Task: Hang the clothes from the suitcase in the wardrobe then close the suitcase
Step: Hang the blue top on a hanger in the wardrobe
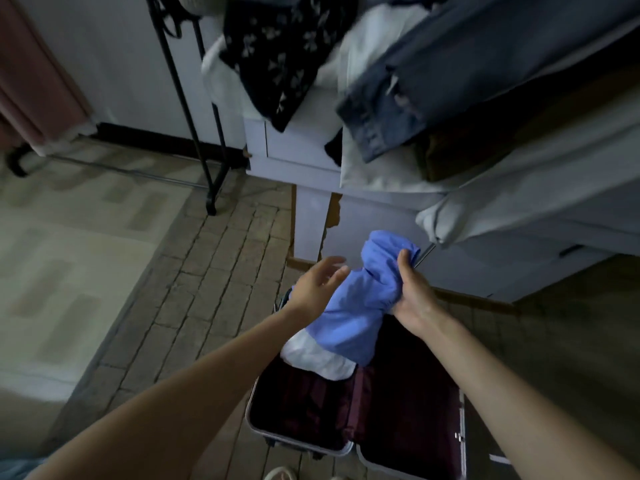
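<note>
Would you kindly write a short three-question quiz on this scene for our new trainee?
1. True or false: the suitcase on the floor is closed.
2. Which hand grips the bunched blue garment? A) left hand B) right hand C) neither
3. Fill in: a ______ garment lies in the suitcase under the blue one.

Key: 1 false, it lies open. 2 B; the left hand's fingers are spread beside the cloth. 3 white.
</note>
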